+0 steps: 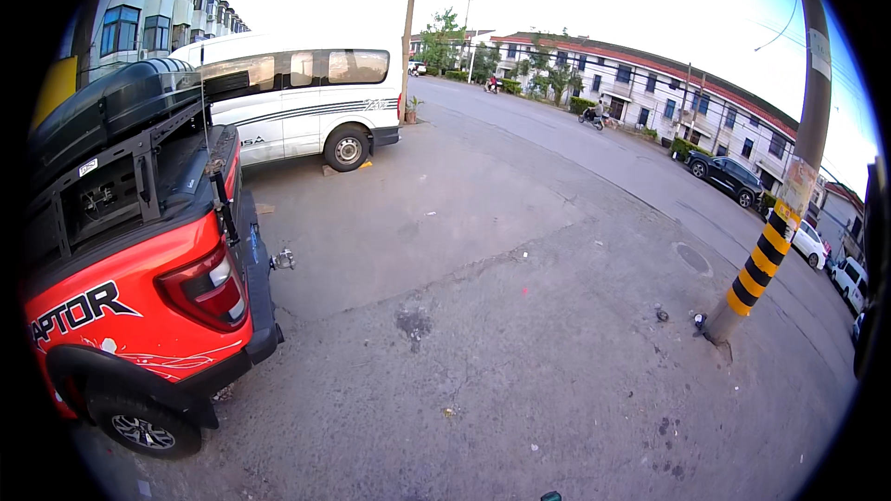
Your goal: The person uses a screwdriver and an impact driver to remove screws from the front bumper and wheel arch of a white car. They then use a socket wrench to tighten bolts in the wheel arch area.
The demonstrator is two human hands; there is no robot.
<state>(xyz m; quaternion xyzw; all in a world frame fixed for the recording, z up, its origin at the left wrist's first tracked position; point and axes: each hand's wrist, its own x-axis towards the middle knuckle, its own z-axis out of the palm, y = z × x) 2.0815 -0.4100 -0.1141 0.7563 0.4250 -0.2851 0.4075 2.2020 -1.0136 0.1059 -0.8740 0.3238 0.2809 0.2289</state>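
Note:
Neither of my hands shows in the head view. Nearest on the left is a red pickup truck (186,288) with a black rack (107,190) over its bed and a dark roof box (121,111). A metal tow hitch (283,260) sticks out from its rear bumper. At the bottom edge a small dark green thing (551,496) just comes into the picture; too little of it shows to tell its kind.
A white van (306,102) is parked beyond the pickup. To the right a pole (763,264) with yellow and black bands rises from the grey pavement (483,343). Across the road (557,139) stand parked cars, including a dark SUV (726,176), and a rider on a motorbike (592,118).

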